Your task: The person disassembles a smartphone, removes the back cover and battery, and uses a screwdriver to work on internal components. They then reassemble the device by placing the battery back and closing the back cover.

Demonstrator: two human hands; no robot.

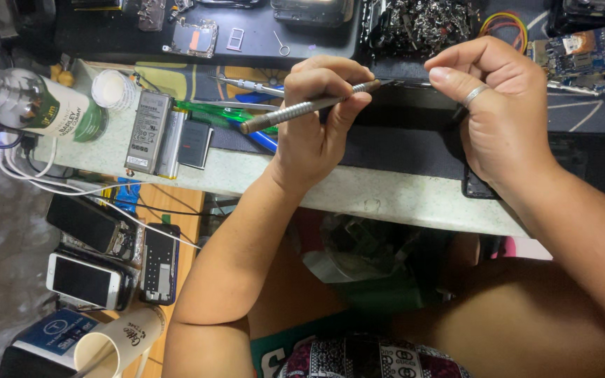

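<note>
Screwdriver (309, 108): slim knurled metal shaft, silver-grey, lying near horizontal above the bench, tip pointing right at the top edge of a dark phone (414, 105) on the black mat (400, 150). Left hand (316, 119) curled closed around the shaft, thumb and forefinger pinching near the tip end. Right hand (498, 105) half-closed, ring on one finger, fingertips bearing on the phone's upper edge, wrist resting on the mat. Grey battery (148, 131) lies well to the left.
</note>
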